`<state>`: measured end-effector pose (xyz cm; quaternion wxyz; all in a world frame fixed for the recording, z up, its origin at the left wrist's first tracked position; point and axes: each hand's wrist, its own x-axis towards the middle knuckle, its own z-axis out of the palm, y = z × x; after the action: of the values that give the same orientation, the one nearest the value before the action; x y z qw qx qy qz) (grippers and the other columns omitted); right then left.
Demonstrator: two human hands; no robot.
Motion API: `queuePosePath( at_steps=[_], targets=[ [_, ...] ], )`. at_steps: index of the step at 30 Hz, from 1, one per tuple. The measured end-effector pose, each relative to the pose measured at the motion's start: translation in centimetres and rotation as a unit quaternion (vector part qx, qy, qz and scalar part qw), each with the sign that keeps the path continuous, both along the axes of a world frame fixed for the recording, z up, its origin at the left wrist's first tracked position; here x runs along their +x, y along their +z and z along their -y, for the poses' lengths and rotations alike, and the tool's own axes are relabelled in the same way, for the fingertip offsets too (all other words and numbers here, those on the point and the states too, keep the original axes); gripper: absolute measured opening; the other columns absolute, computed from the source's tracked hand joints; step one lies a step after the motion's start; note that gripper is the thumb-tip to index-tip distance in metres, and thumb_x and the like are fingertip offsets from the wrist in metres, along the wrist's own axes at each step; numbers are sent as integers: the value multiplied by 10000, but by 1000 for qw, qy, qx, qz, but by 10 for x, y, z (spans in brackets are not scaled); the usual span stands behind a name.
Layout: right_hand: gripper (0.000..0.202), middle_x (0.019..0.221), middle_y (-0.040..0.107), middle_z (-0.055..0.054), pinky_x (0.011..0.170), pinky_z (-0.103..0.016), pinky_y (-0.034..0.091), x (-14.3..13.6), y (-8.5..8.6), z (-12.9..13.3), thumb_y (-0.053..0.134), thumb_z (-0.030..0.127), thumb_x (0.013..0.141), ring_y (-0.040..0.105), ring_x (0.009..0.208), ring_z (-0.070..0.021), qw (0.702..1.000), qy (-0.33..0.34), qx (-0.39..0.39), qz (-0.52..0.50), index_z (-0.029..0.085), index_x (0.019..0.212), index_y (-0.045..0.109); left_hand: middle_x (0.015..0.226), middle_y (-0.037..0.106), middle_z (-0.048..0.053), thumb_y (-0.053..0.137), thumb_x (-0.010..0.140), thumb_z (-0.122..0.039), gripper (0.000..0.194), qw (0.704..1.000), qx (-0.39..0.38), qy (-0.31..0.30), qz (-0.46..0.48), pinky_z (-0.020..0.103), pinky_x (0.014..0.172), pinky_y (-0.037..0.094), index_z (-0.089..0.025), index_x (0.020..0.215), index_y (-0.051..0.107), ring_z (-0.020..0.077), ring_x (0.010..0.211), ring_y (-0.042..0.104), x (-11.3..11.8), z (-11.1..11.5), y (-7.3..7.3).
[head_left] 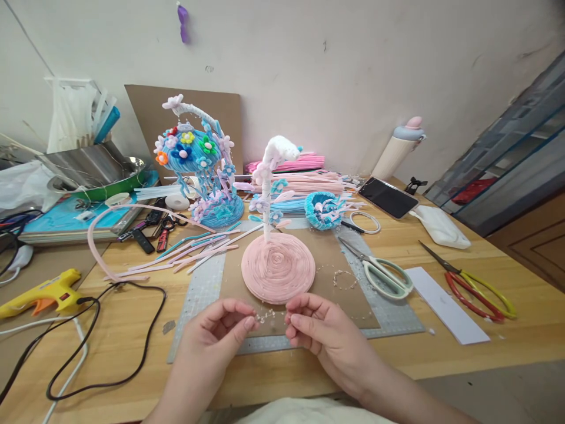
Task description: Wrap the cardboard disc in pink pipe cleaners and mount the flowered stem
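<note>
My left hand and my right hand face each other near the table's front edge, each closed in a pinch. Between them runs a thin string of small pale beads, one end at each hand's fingertips. Just beyond stands a round pink coiled base with a white wrapped stem carrying pipe-cleaner flowers. A second beaded strand lies in a loop on the brown board. Behind to the right is a blue fuzzy bowl-shaped piece.
A finished-looking flower lamp shape stands at back left. Yellow glue gun and a black cable lie left. Green-handled scissors, red-and-yellow-handled scissors, a white strip, a phone and a bottle are on the right.
</note>
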<state>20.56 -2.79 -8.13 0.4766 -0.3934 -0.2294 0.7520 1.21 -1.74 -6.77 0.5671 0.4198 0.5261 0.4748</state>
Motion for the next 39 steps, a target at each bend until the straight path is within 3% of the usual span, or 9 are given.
queuePosePath(
  at_steps=[4,9,16,22,28,35,39],
  targets=[
    [312,767,701,-23,609,-201,517,1,-2,1,865,289,669,647,633,-94,1000,22,-4,-20,134,869,682,763,729,1,814,677,-318,187,999,-17,-23,14,194,661,550,-210,813,743,129,665,696,-2,1,-5],
    [310,778,682,-2,667,-211,502,1,-3,-1,876,252,645,650,670,-94,1000,7,9,-3,148,849,667,782,715,-6,817,683,-311,190,999,-6,-5,36,201,683,555,-200,806,724,128,686,695,-2,0,-11],
    [276,779,659,10,614,-213,498,2,3,1,856,264,680,643,649,-98,999,13,47,-12,158,858,673,720,716,-6,868,595,-291,218,998,-24,2,59,217,685,569,-194,722,720,132,681,685,-1,0,-1],
    [218,763,687,3,560,-190,503,3,4,2,827,255,736,639,604,-80,994,13,86,-61,163,852,668,674,730,11,869,566,-215,153,999,22,0,50,166,601,542,-201,654,745,118,628,671,-3,1,0],
    [190,765,689,12,556,-175,508,4,3,4,826,231,739,639,601,-72,993,1,97,-68,173,835,672,707,745,-5,828,620,-147,140,998,52,-10,42,151,623,544,-245,691,758,113,673,683,-4,4,-6],
    [213,799,671,11,570,-182,501,4,3,4,833,253,724,627,630,-77,993,-10,110,-42,188,837,665,725,740,4,830,609,-144,152,998,56,-12,40,177,627,553,-250,694,760,129,678,680,-4,6,-3],
    [238,776,618,12,541,-235,497,8,7,9,794,351,753,585,593,-101,989,51,136,35,204,866,644,769,713,20,803,680,-228,68,997,72,-20,-27,179,629,535,-247,742,786,119,659,637,-10,9,-4]
  ],
)
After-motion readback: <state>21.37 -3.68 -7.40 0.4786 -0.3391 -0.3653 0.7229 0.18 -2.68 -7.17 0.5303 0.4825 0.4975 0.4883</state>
